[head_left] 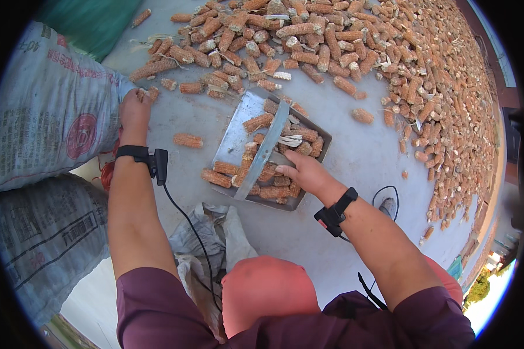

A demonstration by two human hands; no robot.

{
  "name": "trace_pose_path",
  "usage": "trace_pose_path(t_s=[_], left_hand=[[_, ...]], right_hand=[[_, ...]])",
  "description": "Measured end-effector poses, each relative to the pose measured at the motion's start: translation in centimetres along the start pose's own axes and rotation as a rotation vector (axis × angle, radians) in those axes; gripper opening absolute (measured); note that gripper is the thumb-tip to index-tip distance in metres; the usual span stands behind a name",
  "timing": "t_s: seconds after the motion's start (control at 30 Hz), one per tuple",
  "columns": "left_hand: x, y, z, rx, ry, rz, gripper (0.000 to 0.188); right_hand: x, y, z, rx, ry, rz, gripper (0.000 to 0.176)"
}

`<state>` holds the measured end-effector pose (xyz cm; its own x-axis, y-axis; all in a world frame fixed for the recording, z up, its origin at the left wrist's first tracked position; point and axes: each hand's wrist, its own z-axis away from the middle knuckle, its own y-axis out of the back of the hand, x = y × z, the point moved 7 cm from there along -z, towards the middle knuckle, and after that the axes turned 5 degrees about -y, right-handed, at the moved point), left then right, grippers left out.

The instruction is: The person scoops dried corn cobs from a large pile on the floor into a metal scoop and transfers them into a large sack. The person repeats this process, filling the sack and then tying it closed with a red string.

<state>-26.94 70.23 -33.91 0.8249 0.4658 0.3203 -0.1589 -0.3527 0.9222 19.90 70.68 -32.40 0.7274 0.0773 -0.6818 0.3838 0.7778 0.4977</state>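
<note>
A metal scoop (236,135) with a flat strap across its top lies on the floor and holds several shelled corn cobs (275,191). My right hand (308,172) is closed around the scoop's short handle, with the thumb lying along it. My left hand (136,107) is at the left, beside a stuffed woven sack, with its fingers curled at a corn cob (153,93); part of the cob is hidden behind the fingers. Between the hands one loose cob (187,140) lies on the floor.
A large heap of corn cobs (419,65) spreads from the top to the right. Printed, filled woven sacks (56,109) stand at the left, near a green cloth (91,26) and red twine (107,174). A crumpled pale sack (209,231) lies by my knees. Cables hang from both wrist devices.
</note>
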Motion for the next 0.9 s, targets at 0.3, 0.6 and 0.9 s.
trace_pose_path(t_s=[0.3, 0.6, 0.9], left_hand=[[3.1, -12.0, -0.6, -0.345, 0.066, 0.537, 0.04], [15.7, -11.3, 4.6, -0.065, -0.244, 0.364, 0.047], [14.7, -13.5, 3.0, -0.145, -0.194, 0.294, 0.067]], right_hand=[[-1.0, -0.8, -0.4, -0.01, -0.009, 0.047, 0.034], [0.2, 3.7, 3.6, 0.12, -0.098, 0.055, 0.037], [8.7, 7.4, 13.0, 0.182, -0.168, -0.193, 0.034]])
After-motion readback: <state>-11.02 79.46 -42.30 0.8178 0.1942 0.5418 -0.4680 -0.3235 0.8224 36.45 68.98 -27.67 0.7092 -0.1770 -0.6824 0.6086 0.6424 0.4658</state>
